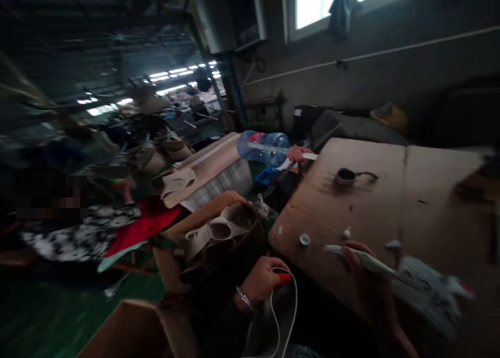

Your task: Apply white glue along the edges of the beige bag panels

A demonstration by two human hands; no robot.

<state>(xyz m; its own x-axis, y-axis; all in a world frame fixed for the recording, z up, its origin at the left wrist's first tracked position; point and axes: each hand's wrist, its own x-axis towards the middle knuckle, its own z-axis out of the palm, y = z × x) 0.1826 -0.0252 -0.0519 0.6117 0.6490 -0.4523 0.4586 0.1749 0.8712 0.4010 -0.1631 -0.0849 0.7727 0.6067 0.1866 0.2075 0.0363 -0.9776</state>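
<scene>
Low in the centre, my left hand [261, 281] pinches a curved, dark grey band of material [287, 308] with pale edges, which loops downward. An orange cover [284, 279] is on one of its fingertips, and a silver bracelet circles the wrist. To the right, my right hand [357, 259] is closed around a long, pale, pointed tool [369, 260] over the cardboard-topped table [367, 212]; its exact kind is blurred. Near that hand are a small white cap [304, 239] and a small white nozzle-like piece [347, 233]. A crumpled whitish bag [425, 282] lies beyond it.
An open cardboard box [167, 267] holding beige pieces [221, 227] stands left of my left hand. A metal ring-shaped cup [346, 176] sits on the table. Behind are a large blue water bottle [263, 147] and another person's hand [300, 153]. A person in patterned clothing [86, 230] is at left.
</scene>
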